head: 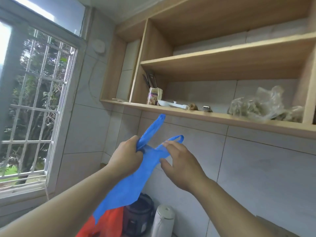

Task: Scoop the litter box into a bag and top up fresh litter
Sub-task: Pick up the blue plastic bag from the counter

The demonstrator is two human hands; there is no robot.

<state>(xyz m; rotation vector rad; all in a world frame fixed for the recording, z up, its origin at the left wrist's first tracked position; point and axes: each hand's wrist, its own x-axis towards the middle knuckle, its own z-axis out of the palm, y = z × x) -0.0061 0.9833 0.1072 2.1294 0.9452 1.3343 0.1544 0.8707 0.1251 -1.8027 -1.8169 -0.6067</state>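
Observation:
A blue plastic bag (pixel 130 183) hangs in the air in front of a tiled wall, below a wooden shelf. My left hand (pixel 127 159) grips one of its handles in a fist, and the end of that handle sticks up past my knuckles. My right hand (pixel 181 161) pinches the other handle between thumb and fingers, with the loop poking out to the right. The bag's body trails down between my forearms. No litter box or litter is in view.
A wooden wall shelf (pixel 205 115) holds a jar, a white tray and a clear bag of something. Below are a red bag (pixel 109 223), a dark cooker (pixel 138 218) and a white kettle (pixel 163 219). A barred window (pixel 34 103) fills the left.

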